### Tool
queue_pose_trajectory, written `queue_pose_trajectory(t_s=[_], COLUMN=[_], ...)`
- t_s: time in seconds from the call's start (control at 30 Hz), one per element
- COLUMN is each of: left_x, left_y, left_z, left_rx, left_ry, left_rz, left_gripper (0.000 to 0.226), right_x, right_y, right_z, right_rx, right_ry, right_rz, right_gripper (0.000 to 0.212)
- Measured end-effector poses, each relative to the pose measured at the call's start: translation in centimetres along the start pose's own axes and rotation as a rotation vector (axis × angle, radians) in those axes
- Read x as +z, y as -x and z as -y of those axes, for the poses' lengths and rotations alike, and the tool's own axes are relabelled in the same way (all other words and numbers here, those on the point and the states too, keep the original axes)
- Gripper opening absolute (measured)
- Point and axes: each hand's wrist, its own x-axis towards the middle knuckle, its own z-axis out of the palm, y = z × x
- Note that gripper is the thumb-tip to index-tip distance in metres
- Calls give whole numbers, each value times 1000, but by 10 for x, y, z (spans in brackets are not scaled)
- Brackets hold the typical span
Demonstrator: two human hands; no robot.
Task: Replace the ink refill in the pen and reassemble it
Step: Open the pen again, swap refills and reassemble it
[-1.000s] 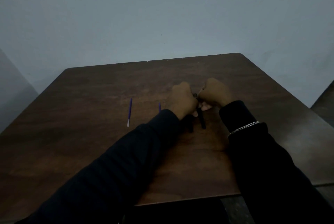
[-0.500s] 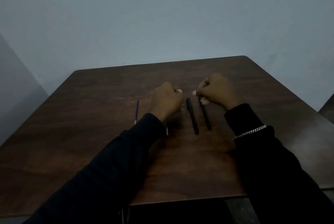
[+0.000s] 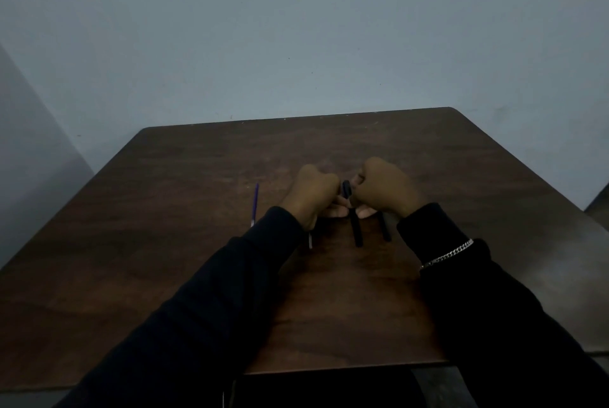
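A black pen (image 3: 355,226) points toward me at the middle of the brown table (image 3: 197,259). My left hand (image 3: 315,194) and my right hand (image 3: 387,190) both close on its far half, with fingertips under it. A second black pen (image 3: 385,230) lies just to the right, its far end hidden under my right hand. A purple ink refill (image 3: 254,203) lies to the left of my left hand. Another refill pokes out from under my left wrist, and only its pale tip (image 3: 310,240) is visible.
The table's far edge meets a pale wall (image 3: 296,45). A silver bracelet (image 3: 448,254) sits on my right wrist over a dark sleeve. The room is dim.
My hands were apart over the pens' far ends half a second ago. Now they have come together on the left black pen.
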Motion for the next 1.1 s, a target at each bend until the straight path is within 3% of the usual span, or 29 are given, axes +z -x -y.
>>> queue_pose_trajectory(t_s=[0.13,0.3,0.47,0.63,0.9,1.0,1.1], left_x=[-7,-26,-48,-66,-76,-76,-73], left_y=[-2,0,11,22,33,27,22], left_z=[2,5,8,12,20,28,39], left_rx=[42,262,463,713,979,992,919], left_ry=[5,23,-40,-316,-600,-567,-382], left_rz=[-49,-61,-44,-160,-139,-103,-39], left_gripper=[9,16,31,25,16,18,18], right_x=[-2,-6,1,12,13,16,17], right_y=[7,17,23,26,27,26,25], right_z=[2,9,15,20,20,19,19], right_rx=[-24,-202,-422,-529,-657,-669,-669], right_ry=[-205,-474,-569,-592,-593,-563,-598], right_rz=[36,-3,12,13,14,-10,6], right_gripper=[15,47,34,25,13,12,8])
